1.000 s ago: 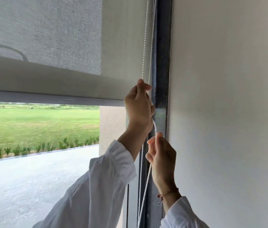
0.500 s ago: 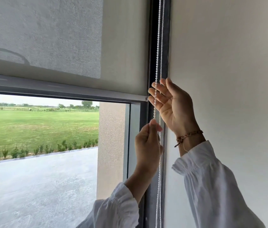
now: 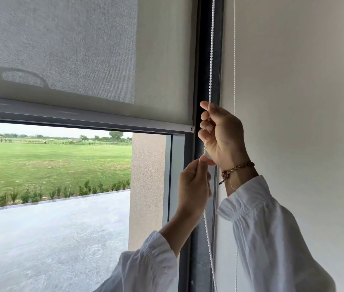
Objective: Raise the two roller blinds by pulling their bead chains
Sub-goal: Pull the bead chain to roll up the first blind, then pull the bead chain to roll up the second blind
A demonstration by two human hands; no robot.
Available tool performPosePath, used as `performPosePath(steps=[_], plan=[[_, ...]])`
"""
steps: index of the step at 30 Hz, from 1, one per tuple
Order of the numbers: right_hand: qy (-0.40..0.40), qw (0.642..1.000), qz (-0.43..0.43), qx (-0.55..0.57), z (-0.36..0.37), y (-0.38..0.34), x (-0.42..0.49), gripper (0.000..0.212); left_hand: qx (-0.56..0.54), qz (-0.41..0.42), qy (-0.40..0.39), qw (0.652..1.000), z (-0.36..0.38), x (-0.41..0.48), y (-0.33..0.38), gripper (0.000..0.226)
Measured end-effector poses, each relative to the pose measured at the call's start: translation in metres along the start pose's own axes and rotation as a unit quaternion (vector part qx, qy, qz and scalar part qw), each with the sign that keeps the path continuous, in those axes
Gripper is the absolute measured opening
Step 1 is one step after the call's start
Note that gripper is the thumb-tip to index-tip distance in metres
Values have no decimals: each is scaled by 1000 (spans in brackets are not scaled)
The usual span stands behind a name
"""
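Observation:
The left roller blind (image 3: 61, 49), grey mesh, hangs partly raised, and its bottom bar (image 3: 82, 120) crosses the window about mid-height. A white bead chain (image 3: 210, 49) runs down the dark frame post. My right hand (image 3: 221, 135) is closed around one strand of this chain just right of the bar's end. Directly under it, my left hand (image 3: 194, 186) pinches the same strand between thumb and fingers. The other strand (image 3: 234, 60) hangs free in front of the second blind (image 3: 293, 102), a cream one on the right that covers all I see of its window.
The dark window frame post (image 3: 202, 239) stands between the two blinds. Through the glass lie a lawn (image 3: 50, 163), a low hedge and a paved terrace (image 3: 50, 239), with a beige pillar (image 3: 147, 186) outside. White sleeves cover both forearms.
My right hand, open beside the chain half a second ago, has closed on it above my left hand. Since a second ago the hands have swapped places, and the blind's bar sits higher over the outside view.

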State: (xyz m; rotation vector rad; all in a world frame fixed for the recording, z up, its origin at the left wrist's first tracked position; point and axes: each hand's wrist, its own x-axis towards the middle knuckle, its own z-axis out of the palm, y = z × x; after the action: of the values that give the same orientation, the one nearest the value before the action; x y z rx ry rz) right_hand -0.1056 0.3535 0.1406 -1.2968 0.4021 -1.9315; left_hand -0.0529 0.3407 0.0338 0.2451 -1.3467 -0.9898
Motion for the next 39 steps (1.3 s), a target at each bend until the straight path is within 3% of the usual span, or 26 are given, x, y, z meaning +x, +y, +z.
performPosePath(steps=[5, 9, 11, 13, 15, 18, 21, 24, 32, 39], plan=[[55, 998, -10, -22, -13, 12, -1, 19, 23, -106, -4, 994, -12, -9, -15, 35], [113, 990, -38, -81, -14, 19, 0, 16, 99, -96, 2, 990, -19, -7, -13, 32], [175, 960, -79, -204, -15, 25, 5, 23, 204, -100, 25, 973, -23, 0, -15, 33], [236, 904, -113, -339, -15, 35, 6, 37, 271, -111, 59, 954, -31, 5, -13, 42], [260, 873, -196, -363, -8, 48, 2, 36, 322, -74, 77, 941, -44, 9, -7, 42], [228, 894, -294, -248, 14, 74, -7, 22, 389, 50, 149, 908, -76, 6, 14, 31], [176, 949, -227, -133, 60, 106, -21, 15, 450, 135, 199, 860, -124, -9, 53, 30], [107, 978, -163, -76, 127, 141, -54, 12, 523, 180, 222, 803, -183, -41, 108, 34], [-19, 998, -31, 48, 353, 204, -205, 13, 646, 179, 319, 670, -347, -177, 292, 26], [-182, 966, 74, 167, 550, 230, -371, 26, 680, 130, 415, 590, -471, -332, 444, 19]])
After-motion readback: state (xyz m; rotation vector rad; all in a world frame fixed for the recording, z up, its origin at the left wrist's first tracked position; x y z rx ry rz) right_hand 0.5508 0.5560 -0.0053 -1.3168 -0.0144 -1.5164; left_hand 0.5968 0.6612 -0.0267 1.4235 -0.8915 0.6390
